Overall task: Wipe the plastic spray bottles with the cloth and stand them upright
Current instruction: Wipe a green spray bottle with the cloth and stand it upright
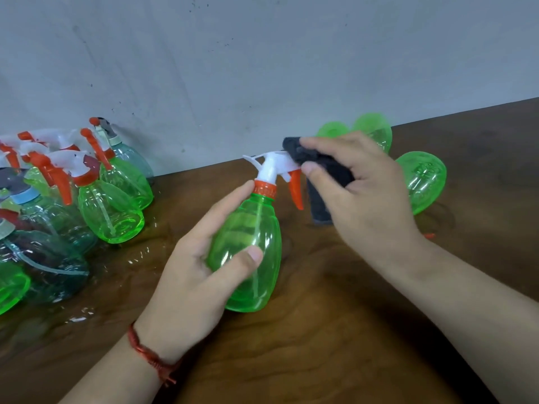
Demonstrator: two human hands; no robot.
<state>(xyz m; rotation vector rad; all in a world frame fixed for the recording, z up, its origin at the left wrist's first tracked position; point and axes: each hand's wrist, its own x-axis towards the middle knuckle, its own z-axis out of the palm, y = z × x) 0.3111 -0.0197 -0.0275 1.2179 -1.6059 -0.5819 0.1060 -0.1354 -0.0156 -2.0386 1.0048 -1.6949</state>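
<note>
While the left hand (192, 281) grips a green spray bottle (256, 228) upright at frame centre, the right hand (370, 193) pinches a dark cloth (320, 161) against its white spray head. Standing bottles (110, 211) cluster left; toppled bottles (423, 182) lie upper right on the table (320, 360).

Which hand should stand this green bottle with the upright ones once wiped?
Left. The left hand grips the green bottle, and the upright bottles stand on its side; the right hand holds the cloth.
</note>
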